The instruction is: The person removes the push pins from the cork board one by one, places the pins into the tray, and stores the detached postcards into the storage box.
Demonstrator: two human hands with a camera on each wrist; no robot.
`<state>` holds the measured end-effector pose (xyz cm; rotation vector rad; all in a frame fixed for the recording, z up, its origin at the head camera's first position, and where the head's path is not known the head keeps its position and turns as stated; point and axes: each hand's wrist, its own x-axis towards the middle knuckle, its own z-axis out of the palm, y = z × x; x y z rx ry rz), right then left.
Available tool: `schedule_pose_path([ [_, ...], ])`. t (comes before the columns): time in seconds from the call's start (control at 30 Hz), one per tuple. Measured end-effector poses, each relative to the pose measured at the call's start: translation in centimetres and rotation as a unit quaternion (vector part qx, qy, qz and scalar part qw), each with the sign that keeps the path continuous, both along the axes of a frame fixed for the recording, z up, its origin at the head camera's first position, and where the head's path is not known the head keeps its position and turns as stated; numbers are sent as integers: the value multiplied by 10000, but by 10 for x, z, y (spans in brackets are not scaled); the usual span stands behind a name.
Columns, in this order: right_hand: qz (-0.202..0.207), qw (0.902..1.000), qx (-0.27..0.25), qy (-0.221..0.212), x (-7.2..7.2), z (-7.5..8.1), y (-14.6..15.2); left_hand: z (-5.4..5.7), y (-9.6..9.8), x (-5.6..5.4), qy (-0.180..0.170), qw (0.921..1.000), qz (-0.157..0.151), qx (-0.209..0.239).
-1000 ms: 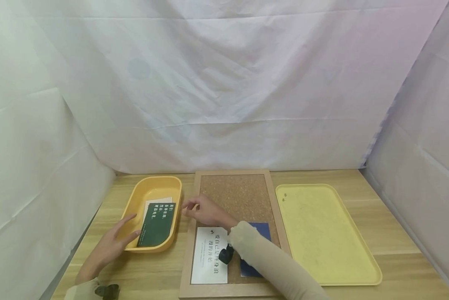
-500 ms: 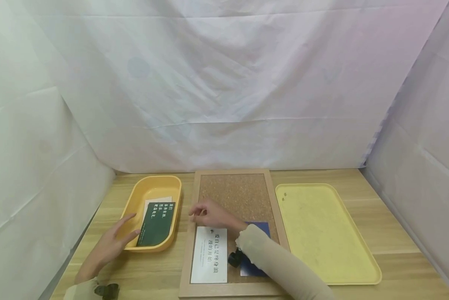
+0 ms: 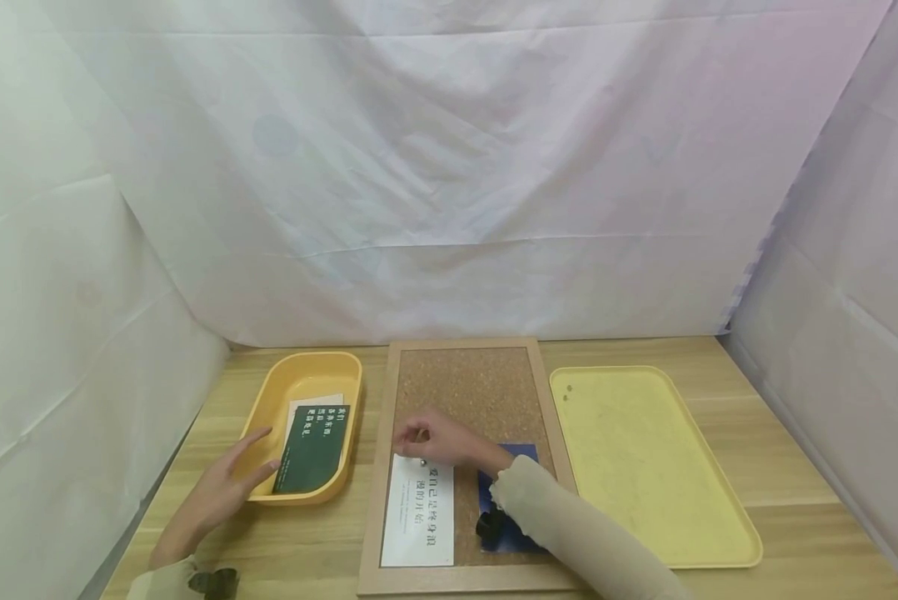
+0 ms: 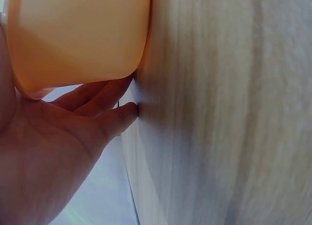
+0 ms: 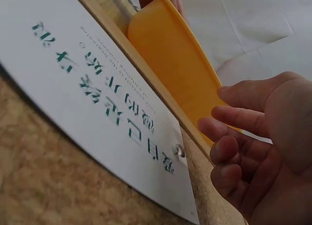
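Note:
My left hand (image 3: 217, 487) grips the front left corner of a yellow-orange bin (image 3: 266, 402). Its thumb and a finger reach over the rim, while others lie along the outside in the left wrist view. A green card (image 3: 316, 450) with white writing lies in the bin over a pale card (image 3: 327, 401). Nothing shows in my loosely curled right hand (image 3: 441, 439), just above the upper edge of a white card (image 3: 416, 521). A clear pushpin (image 5: 180, 150) sits in that card on the cork board (image 3: 470, 379). My right forearm partly covers a blue card (image 3: 521, 454).
To the board's right lies a pale yellow tray (image 3: 651, 475) with two tiny items (image 3: 567, 392) in its far left corner. White cloth (image 3: 449, 167) hangs behind and at both sides of the wooden table (image 3: 299, 550).
My right hand has moved from beside the bin, rightward and nearer to me, to the top of the white card. My left hand stays on the bin.

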<state>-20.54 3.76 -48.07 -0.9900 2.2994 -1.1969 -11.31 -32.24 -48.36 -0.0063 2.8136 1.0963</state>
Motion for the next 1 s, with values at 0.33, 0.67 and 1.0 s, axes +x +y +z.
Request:
schedule_pose_path([
  [0.33, -85, 9993, 354, -6, 6, -2, 10, -1, 0, 0, 46, 10000, -5, 4],
  [0.67, -56, 9978, 582, 302, 13, -6, 18, -1, 0, -1, -18, 10000, -5, 73],
  [1.0, -139, 9979, 621, 142, 17, -9, 22, 0, 0, -1, -25, 10000, 6, 68],
])
